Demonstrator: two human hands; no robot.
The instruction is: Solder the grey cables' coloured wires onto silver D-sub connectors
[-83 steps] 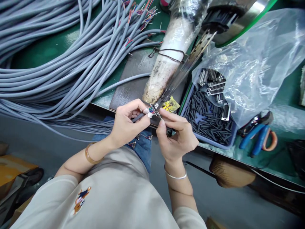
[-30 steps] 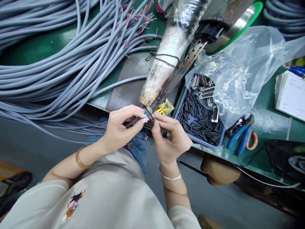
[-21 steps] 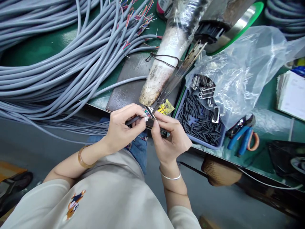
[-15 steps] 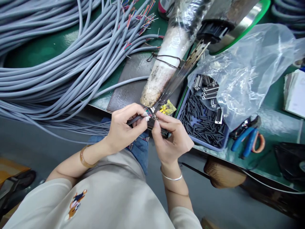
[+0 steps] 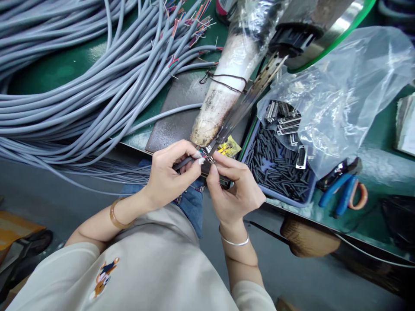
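My left hand (image 5: 170, 170) pinches the end of a grey cable (image 5: 183, 163), where its thin coloured wires (image 5: 204, 152) fan out between thumb and index finger. Facing it, my right hand (image 5: 238, 185) is closed, thumb against index finger, on a small metal connector (image 5: 210, 158) at the wire ends. My fingertips partly cover the connector. Just above it ends a dark, narrow shaft with a perforated metal barrel (image 5: 254, 93), like a soldering iron. Whether its tip touches the connector I cannot tell. A stained white tube (image 5: 215, 103) in plastic wrap ends close by.
Many grey cables (image 5: 81, 103) with stripped ends cover the left of the green table. To the right, a blue tray (image 5: 304, 203) holds black sleeves (image 5: 275, 168) and several connectors (image 5: 288, 125) under a clear plastic bag (image 5: 350, 86). Blue-handled pliers (image 5: 343, 190) lie beyond it.
Both hands keep the same grip at nearly the same spot. The tray, bag and pliers appear slightly farther right, from a small shift of the view.
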